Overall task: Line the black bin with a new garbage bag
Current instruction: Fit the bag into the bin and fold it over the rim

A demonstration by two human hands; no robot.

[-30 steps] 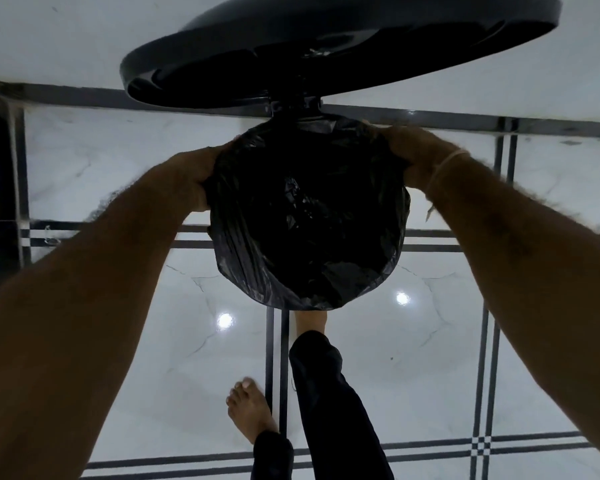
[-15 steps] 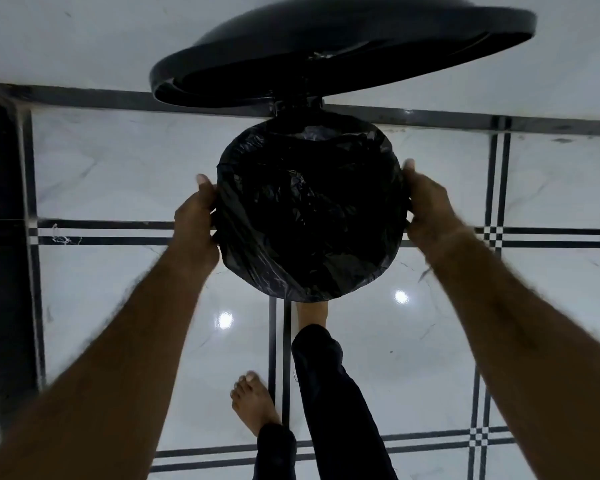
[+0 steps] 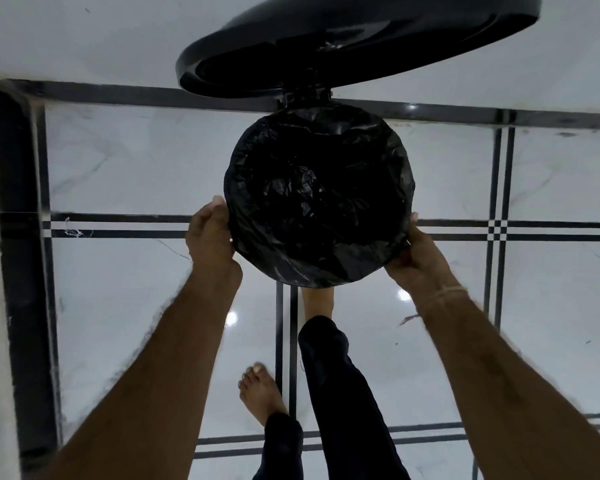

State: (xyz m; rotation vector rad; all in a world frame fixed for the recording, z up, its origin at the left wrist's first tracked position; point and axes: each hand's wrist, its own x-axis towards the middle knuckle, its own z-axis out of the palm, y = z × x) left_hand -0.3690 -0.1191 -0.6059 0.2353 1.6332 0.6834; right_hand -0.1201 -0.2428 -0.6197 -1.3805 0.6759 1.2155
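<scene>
Left forearm rises from the lower left of the frame; the left hand (image 3: 212,238) is curled against the left side of the bag-covered rim, fingers closed on the plastic. At centre, the black bin (image 3: 400,252) stands upright, mouth facing the viewer, its long axis running down to the floor. The black garbage bag (image 3: 319,199) is folded over the whole rim and sags crumpled inside. The lid (image 3: 357,39) stands tilted open at the top of the frame. Right forearm rises from the lower right; the right hand (image 3: 417,261) cups the lower right rim, thumb pressed on the plastic. Bare feet stand on white marble floor (image 3: 125,161) below.
</scene>
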